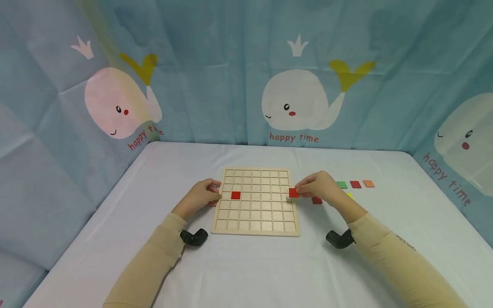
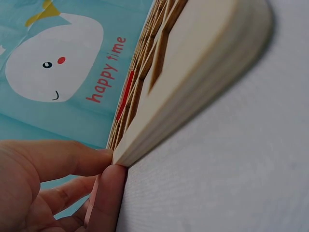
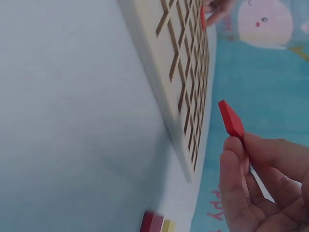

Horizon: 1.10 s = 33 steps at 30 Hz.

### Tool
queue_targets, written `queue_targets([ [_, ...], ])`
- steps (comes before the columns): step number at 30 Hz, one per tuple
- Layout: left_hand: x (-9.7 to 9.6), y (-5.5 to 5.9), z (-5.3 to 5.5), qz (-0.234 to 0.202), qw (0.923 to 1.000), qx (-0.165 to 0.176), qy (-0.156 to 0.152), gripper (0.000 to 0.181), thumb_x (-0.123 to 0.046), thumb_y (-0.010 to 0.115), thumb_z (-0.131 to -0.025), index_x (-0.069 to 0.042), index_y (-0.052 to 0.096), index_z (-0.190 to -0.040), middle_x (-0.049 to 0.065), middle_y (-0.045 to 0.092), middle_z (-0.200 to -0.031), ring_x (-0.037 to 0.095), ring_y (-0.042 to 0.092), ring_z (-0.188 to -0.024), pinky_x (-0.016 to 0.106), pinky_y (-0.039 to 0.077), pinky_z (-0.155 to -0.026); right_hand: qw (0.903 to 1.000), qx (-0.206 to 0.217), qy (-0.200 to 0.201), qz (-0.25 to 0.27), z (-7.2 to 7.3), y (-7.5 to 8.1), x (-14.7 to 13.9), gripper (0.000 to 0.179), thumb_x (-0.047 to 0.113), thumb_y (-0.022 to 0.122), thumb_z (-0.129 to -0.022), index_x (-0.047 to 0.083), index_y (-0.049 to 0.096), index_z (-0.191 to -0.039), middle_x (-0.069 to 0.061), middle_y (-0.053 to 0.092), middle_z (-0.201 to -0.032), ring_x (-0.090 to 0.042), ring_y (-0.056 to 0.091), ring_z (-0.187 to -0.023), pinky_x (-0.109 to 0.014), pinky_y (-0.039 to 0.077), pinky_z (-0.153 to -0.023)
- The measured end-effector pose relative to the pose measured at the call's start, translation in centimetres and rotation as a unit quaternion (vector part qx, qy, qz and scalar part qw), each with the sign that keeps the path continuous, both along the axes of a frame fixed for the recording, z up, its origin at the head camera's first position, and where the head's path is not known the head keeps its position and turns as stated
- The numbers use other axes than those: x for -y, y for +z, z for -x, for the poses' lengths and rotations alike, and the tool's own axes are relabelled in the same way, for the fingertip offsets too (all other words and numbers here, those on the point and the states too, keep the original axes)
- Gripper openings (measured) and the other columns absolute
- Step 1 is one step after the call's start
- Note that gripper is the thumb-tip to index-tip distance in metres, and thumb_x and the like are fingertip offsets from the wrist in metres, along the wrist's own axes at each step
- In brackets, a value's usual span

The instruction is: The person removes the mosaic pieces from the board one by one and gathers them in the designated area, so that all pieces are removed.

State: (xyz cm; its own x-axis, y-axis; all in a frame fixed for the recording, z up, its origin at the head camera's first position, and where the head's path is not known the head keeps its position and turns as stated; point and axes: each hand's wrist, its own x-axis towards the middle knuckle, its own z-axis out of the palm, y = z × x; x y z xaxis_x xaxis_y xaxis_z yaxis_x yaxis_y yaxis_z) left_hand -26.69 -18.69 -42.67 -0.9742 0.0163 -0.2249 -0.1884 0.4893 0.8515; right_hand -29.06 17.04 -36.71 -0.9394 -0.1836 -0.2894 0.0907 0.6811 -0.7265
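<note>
A pale wooden grid board (image 1: 256, 215) lies on the white table in front of me. One red square tile (image 1: 236, 195) sits in a cell toward its left side. At the board's left edge, my left hand (image 1: 199, 195) pinches the rim between thumb and finger, seen close in the left wrist view. My right hand (image 1: 320, 187) holds another red square tile (image 3: 231, 120) by its edge between thumb and fingertips. That tile is raised above the board's right edge, apart from the board in the right wrist view.
Right of the board lie loose tiles: a green one (image 1: 342, 185), a red one (image 1: 355, 184), an orange one (image 1: 368, 183), a dark red one (image 1: 317, 200) and a partly hidden yellow one (image 1: 349, 195). A blue whale-print curtain (image 1: 215, 107) surrounds the table.
</note>
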Motion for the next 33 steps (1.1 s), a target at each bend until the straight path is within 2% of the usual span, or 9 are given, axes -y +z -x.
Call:
queue_targets([
  [7, 0.1, -0.2, 0.0, 0.001, 1.0, -0.001, 0.002, 0.046, -0.007, 0.067, -0.091, 0.0, 0.054, -0.134, 0.01, 0.054, -0.1, 0.014, 0.057, -0.077, 0.023, 0.054, -0.066, 0.9996, 0.022, -0.015, -0.007, 0.0, -0.1, -2.1, 0.028, 0.025, 0.072, -0.091, 0.005, 0.075, -0.111, -0.006, 0.077, -0.1, -0.011, 0.073, -0.087, -0.043, 0.054, -0.098],
  [14, 0.0, -0.1, -0.1, -0.003, 1.0, 0.002, 0.005, 0.046, -0.007, 0.067, -0.091, -0.001, 0.054, -0.135, 0.009, 0.053, -0.1, 0.015, 0.056, -0.079, 0.023, 0.055, -0.067, 0.9993, 0.029, -0.021, -0.014, -0.2, 0.5, -4.2, 0.034, 0.026, 0.072, -0.091, 0.002, 0.072, -0.116, -0.01, 0.074, -0.108, -0.012, 0.071, -0.087, -0.043, 0.055, -0.095],
  [18, 0.0, 0.0, -0.1, 0.001, 1.0, 0.004, 0.007, 0.046, -0.008, 0.067, -0.091, -0.002, 0.054, -0.135, 0.009, 0.053, -0.101, 0.015, 0.056, -0.08, 0.022, 0.055, -0.067, 0.9991, 0.037, -0.018, -0.008, -0.3, 1.1, -5.3, 0.039, 0.027, 0.071, -0.092, 0.001, 0.068, -0.121, -0.007, 0.075, -0.107, -0.014, 0.073, -0.09, -0.048, 0.051, -0.1],
  [22, 0.0, 0.1, -0.1, 0.0, 1.0, 0.004, 0.006, 0.046, -0.008, 0.067, -0.091, -0.002, 0.054, -0.135, 0.009, 0.052, -0.1, 0.015, 0.056, -0.079, 0.022, 0.055, -0.067, 0.9987, 0.047, -0.021, 0.009, -0.3, 1.3, -6.3, 0.047, 0.027, 0.07, -0.092, -0.003, 0.063, -0.127, -0.003, 0.074, -0.105, -0.013, 0.073, -0.09, -0.047, 0.05, -0.103],
  [26, 0.0, 0.1, -0.1, -0.002, 1.0, 0.002, 0.003, 0.046, -0.008, 0.066, -0.091, -0.002, 0.054, -0.135, 0.009, 0.052, -0.1, 0.014, 0.056, -0.079, 0.023, 0.055, -0.067, 0.9983, 0.049, -0.028, 0.015, -0.2, 1.1, -7.3, 0.05, 0.029, 0.07, -0.092, -0.005, 0.061, -0.129, 0.0, 0.072, -0.103, -0.011, 0.073, -0.088, -0.044, 0.05, -0.101],
  [30, 0.0, 0.1, -0.1, -0.001, 1.0, 0.001, 0.002, 0.046, -0.008, 0.067, -0.091, -0.001, 0.054, -0.135, 0.009, 0.053, -0.101, 0.015, 0.056, -0.079, 0.023, 0.055, -0.066, 0.9986, 0.045, -0.026, 0.004, -0.3, 1.1, -8.2, 0.049, 0.031, 0.069, -0.093, -0.004, 0.063, -0.127, 0.0, 0.071, -0.103, -0.007, 0.071, -0.085, -0.033, 0.054, -0.092],
  [33, 0.0, 0.0, -0.1, -0.001, 1.0, 0.001, 0.002, 0.046, -0.008, 0.067, -0.091, -0.001, 0.054, -0.135, 0.009, 0.053, -0.101, 0.015, 0.056, -0.078, 0.023, 0.055, -0.066, 0.9989, 0.04, -0.023, 0.009, -0.5, 1.2, -8.9, 0.048, 0.03, 0.068, -0.094, -0.005, 0.063, -0.127, -0.005, 0.071, -0.109, -0.005, 0.068, -0.084, -0.024, 0.057, -0.083],
])
